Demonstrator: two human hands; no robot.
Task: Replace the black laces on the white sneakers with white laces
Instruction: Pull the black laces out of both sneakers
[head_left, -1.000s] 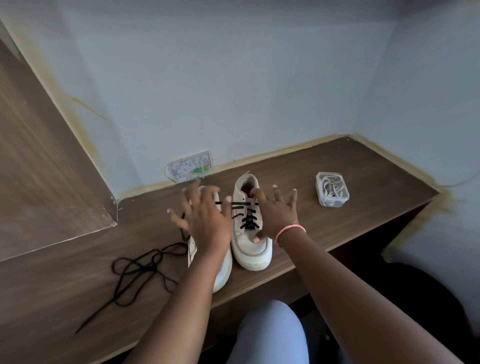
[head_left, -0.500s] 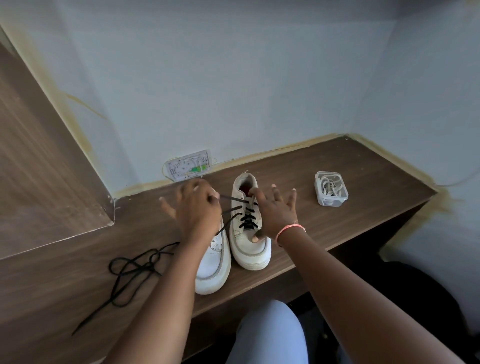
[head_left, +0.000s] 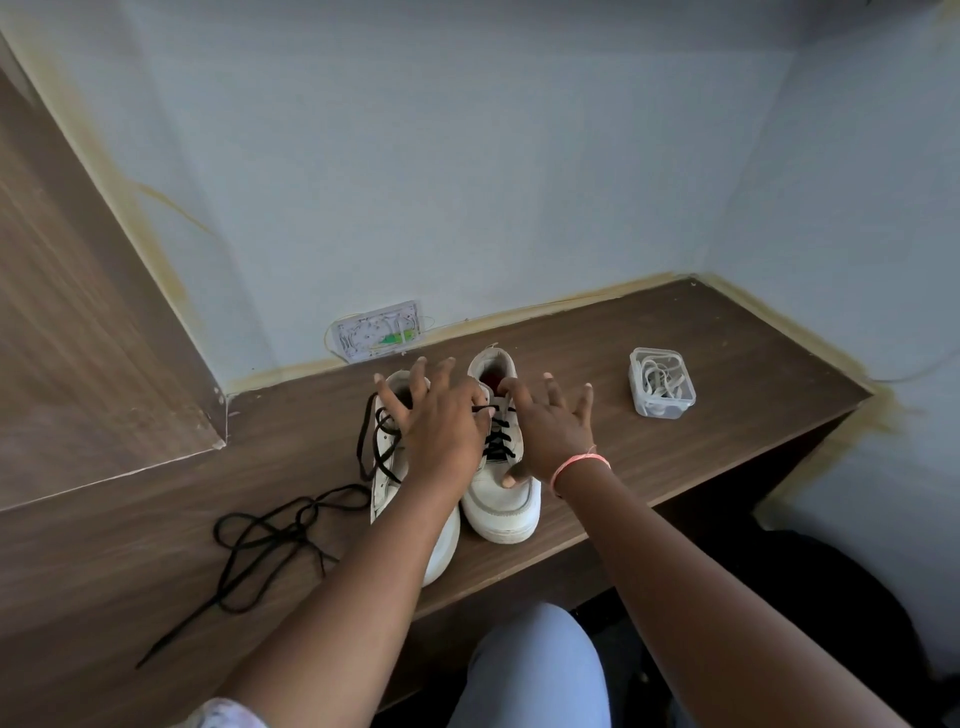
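Two white sneakers stand side by side on the wooden desk (head_left: 727, 353). The left sneaker (head_left: 442, 540) has no lace in it. The right sneaker (head_left: 506, 512) has a black lace (head_left: 498, 441) crossed through its lower eyelets. My left hand (head_left: 441, 421) reaches across the left sneaker and pinches this lace near the upper eyelets, other fingers spread. The lace's freed length (head_left: 370, 441) loops over the left sneaker. My right hand (head_left: 553, 431) presses on the right sneaker's side, fingers spread, thumb on the toe. White laces (head_left: 658, 382) lie in a clear plastic box (head_left: 638, 397).
A second black lace (head_left: 270, 538) lies loose on the desk left of the shoes. A raised wooden panel (head_left: 93, 374) fills the left side. A socket plate (head_left: 379, 332) sits on the wall behind. My knee (head_left: 530, 670) is under the desk's front edge.
My left hand, which had drawn the lace out to the left, has come back to the right sneaker's eyelets. The freed lace now droops over the left sneaker. My right hand stays put.
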